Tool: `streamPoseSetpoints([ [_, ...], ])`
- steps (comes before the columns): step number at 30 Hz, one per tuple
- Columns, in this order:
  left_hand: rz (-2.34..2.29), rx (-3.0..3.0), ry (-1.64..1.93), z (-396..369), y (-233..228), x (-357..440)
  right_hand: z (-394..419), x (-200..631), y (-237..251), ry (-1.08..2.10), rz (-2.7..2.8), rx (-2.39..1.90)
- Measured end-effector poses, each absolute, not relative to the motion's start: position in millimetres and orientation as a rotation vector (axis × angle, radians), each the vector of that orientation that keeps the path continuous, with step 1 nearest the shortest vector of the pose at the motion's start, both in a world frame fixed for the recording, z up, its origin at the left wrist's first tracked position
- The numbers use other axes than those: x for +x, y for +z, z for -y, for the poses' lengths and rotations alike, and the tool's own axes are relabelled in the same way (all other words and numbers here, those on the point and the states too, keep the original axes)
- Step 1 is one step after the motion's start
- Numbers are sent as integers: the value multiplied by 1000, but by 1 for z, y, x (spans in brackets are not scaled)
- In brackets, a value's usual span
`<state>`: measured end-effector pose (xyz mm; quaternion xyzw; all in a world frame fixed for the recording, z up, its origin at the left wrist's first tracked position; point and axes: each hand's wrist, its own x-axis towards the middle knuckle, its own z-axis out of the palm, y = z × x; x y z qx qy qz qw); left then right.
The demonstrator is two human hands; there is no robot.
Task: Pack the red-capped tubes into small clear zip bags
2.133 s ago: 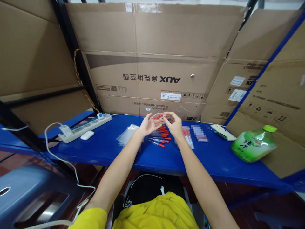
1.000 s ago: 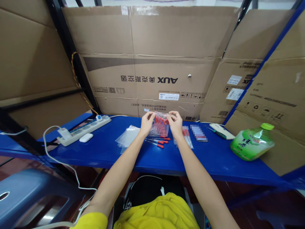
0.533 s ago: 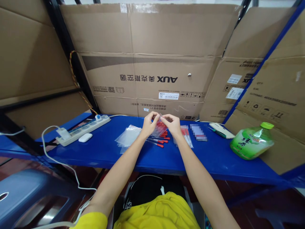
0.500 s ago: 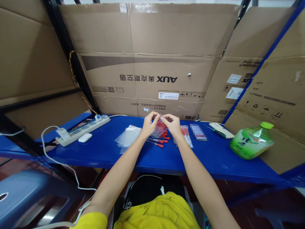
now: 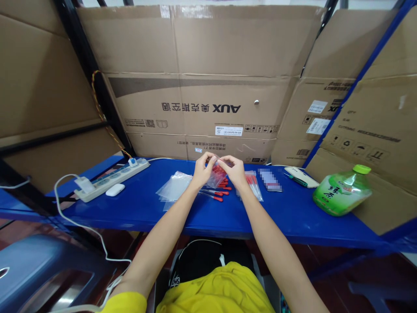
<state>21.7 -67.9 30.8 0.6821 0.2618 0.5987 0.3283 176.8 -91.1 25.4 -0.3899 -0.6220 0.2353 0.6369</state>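
Observation:
My left hand and my right hand pinch the top edge of a small clear plastic bag with red-handled tools inside, held just above the blue table. Under the bag lie loose red-handled tools. A pile of empty clear bags sits left of my left hand. Filled bags of red tools lie right of my right hand.
A white power strip and a white earbud case sit at the left. A phone and a green bottle lie at the right. Cardboard boxes wall the back. A blue stool stands lower left.
The bag was held spread wide a second ago; my hands have since come closer together along its top edge. The view has shifted slightly.

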Motion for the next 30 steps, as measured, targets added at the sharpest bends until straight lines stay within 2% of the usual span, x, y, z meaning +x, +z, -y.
streamPoseSetpoints([
  [5,-682,1693,1610,63,29,20,90,179,24,533,1408,-906],
  [14,-636,1747,1436,62,28,21,89,180,24,517,1364,-909],
  [30,-700,1852,1514,65,29,21,93,178,26,595,1359,-880],
])
